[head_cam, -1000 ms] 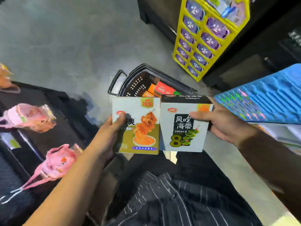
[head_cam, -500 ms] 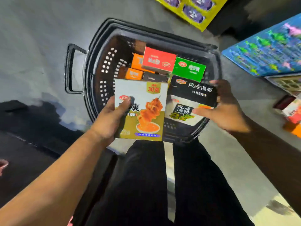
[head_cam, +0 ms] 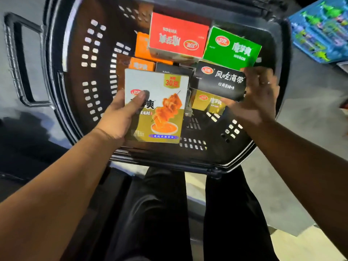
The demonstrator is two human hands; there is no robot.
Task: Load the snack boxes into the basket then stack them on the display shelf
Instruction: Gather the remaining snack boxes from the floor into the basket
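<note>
Compared with half a second ago, the basket (head_cam: 79,72) is seen much nearer and fills the upper part of the view. The black box (head_cam: 220,80) is lowered further into it. Only its black face with white letters is shown now, and it lies over a gold box (head_cam: 207,100), just left of the right grip (head_cam: 261,98). The fingers of the right grip are spread at the right end of this box and are blurred, so it cannot be told whether the box is pinched or only touched. The white-and-gold box (head_cam: 162,102) is held upright in the left grip (head_cam: 120,119) as before, with the thumb pressed on its front, above the near part of the basket.

Beyond both grips, a red box (head_cam: 178,34), a green box (head_cam: 233,48) and orange boxes (head_cam: 143,48) are packed toward the far wall of the basket. The basket is placed on a grey floor (head_cam: 301,147), and its handle (head_cam: 17,59) is folded out well to the left of the left grip. Blue packs (head_cam: 320,29) are seen beyond the right grip, to its right.
</note>
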